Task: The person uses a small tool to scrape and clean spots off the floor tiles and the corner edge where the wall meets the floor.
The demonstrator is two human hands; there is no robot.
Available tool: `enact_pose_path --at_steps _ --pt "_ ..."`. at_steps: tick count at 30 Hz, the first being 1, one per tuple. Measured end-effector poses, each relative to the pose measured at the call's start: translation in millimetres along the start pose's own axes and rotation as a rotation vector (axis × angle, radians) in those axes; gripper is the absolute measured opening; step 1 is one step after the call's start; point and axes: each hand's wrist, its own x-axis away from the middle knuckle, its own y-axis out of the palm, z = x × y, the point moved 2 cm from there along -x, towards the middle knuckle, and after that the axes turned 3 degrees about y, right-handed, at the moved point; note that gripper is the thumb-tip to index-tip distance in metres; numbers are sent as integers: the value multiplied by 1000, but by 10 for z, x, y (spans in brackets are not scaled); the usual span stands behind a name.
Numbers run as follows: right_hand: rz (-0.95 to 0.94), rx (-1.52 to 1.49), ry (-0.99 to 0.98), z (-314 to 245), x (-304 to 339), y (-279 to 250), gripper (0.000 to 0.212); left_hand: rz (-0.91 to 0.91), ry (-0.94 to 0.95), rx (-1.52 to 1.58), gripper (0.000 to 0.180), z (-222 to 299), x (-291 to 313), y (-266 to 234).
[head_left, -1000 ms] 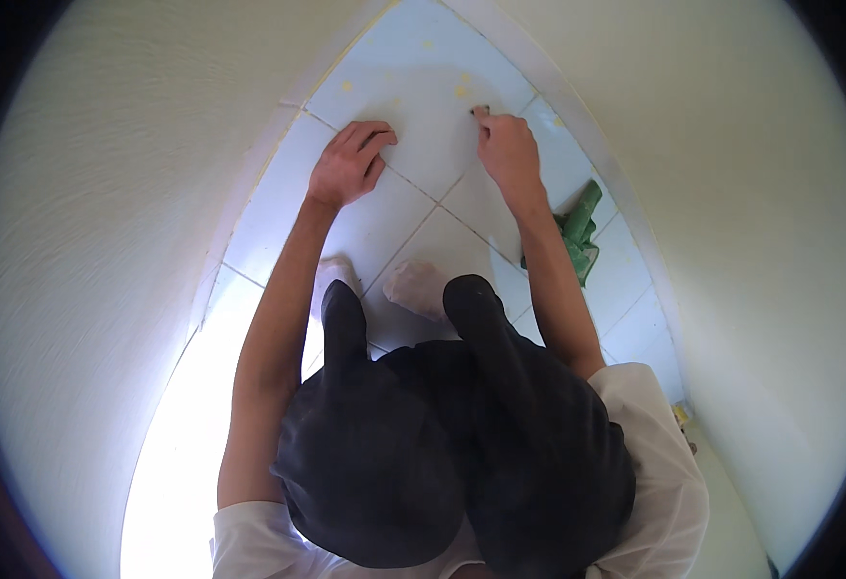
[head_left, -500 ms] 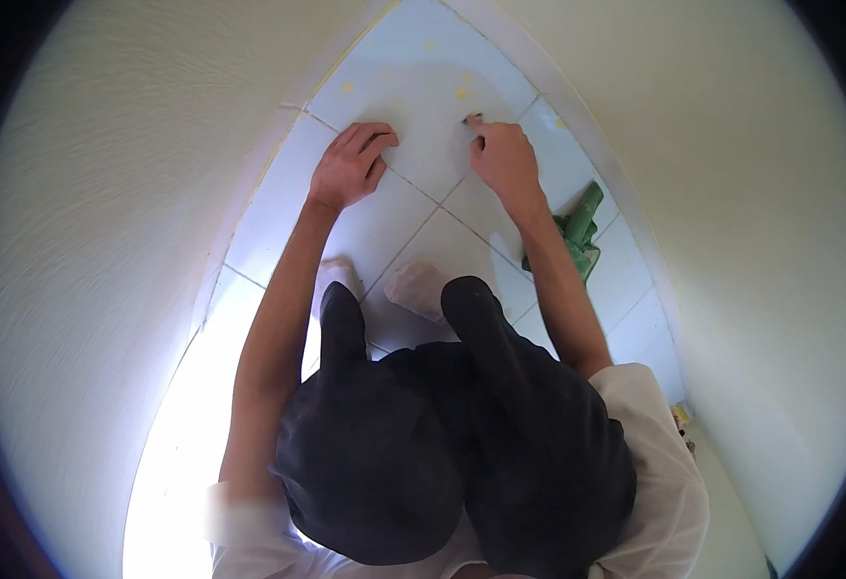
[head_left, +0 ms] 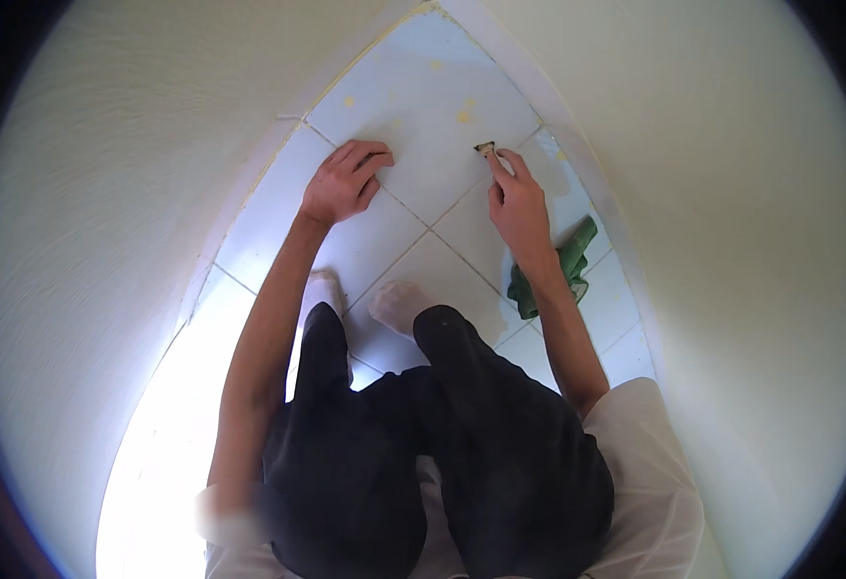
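Note:
My right hand (head_left: 519,207) pinches a small flat piece with a dark edge (head_left: 484,149), which looks like a blade or scraper, against the pale tile floor (head_left: 409,92); its exact kind is hard to make out. An outstretched finger presses on its top. Across from it, my left hand (head_left: 346,181) rests on the tiles near the left wall, fingers loosely bent and apart from the thumb, with nothing visible in them. Yellow spots (head_left: 464,117) mark the tile just beyond both hands.
Beside my right forearm lies a crumpled green thing (head_left: 577,246), like a bag or cloth, partly hidden by the arm. Cream walls (head_left: 654,145) close in on both sides and meet at a far corner. My feet (head_left: 399,307) stand on the tiles below.
The view has shifted, so the floor and hands sit lower in the picture. My right hand has drawn slightly back toward me, and the small piece under its finger shows more clearly.

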Motion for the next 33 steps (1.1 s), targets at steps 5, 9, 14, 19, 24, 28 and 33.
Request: enact_pose_path --at_steps 5,9,14,19,24,28,33 --pt "100 54 -143 -5 -54 91 38 -5 -4 31 39 43 -57 3" --pt "230 -29 -275 10 -387 303 33 11 6 26 38 35 -55 3" --pt "187 -81 -130 -57 -420 247 20 47 21 -12 33 42 -44 6" --pt "349 -190 -156 -32 -404 344 17 37 19 10 32 26 -54 18" --pt "307 -69 -139 -166 -341 388 17 59 28 -1 32 27 -31 -7" --pt "317 -26 -103 -185 -429 345 14 52 25 7 32 43 -69 5" --pt "426 -45 -108 -236 -495 410 15 46 24 17 33 22 -52 -11"
